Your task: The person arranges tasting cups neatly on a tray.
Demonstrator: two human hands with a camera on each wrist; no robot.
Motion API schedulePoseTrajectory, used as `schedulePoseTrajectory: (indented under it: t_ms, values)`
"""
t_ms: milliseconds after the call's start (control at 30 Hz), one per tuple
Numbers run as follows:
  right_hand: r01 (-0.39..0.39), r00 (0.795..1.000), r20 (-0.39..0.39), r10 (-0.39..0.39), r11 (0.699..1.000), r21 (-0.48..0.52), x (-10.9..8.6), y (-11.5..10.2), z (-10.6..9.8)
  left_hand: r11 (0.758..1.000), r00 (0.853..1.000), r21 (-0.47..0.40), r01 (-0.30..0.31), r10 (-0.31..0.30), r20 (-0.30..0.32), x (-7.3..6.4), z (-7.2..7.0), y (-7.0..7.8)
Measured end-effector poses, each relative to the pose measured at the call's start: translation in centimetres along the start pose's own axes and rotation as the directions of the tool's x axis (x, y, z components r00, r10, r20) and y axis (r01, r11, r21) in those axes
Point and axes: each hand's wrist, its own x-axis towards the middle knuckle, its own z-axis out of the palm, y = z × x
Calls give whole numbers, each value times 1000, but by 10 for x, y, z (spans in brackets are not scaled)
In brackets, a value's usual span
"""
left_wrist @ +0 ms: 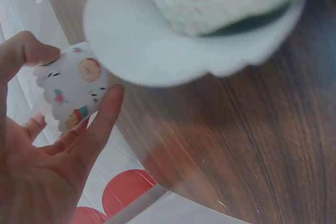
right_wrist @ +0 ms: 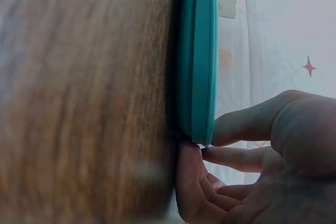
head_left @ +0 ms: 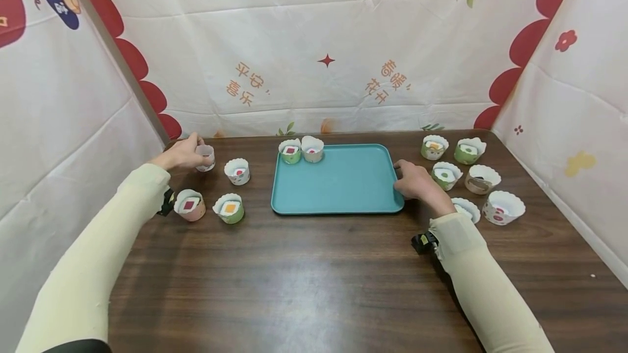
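Note:
At the far left of the table my left hand (head_left: 183, 152) holds a white printed paper baking cup (left_wrist: 79, 85) between thumb and fingers. Close to that hand's wrist stands a pink cup (head_left: 190, 212) with a rice piece with a red centre (head_left: 189, 205) in it. My right hand (head_left: 414, 180) grips the right edge of a teal tray (head_left: 336, 178), thumb over the rim and fingers against the side, as the right wrist view shows. On the tray's back left corner are a green cup (head_left: 290, 159) and a white cup (head_left: 316, 155), both filled.
Two more filled cups, one white (head_left: 237, 178) and one green (head_left: 235, 217), stand left of the tray. Several cups, among them a white one (head_left: 504, 214), crowd the right side near my right forearm. A printed cloth (head_left: 314, 70) hangs behind the table (head_left: 294, 277).

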Motion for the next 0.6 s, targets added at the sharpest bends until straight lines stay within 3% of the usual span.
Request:
schedulePoseTrajectory:
  t_ms: [167, 600]
  values:
    - [1, 1000, 2, -1, 1000, 3, 1, 1, -1, 998, 994, 29, -52, 54, -97, 4, -2, 9]
    - [1, 1000, -2, -1, 1000, 7, 0, 1, 0, 994, 975, -31, -103, 95, -201, 11, -2, 38]
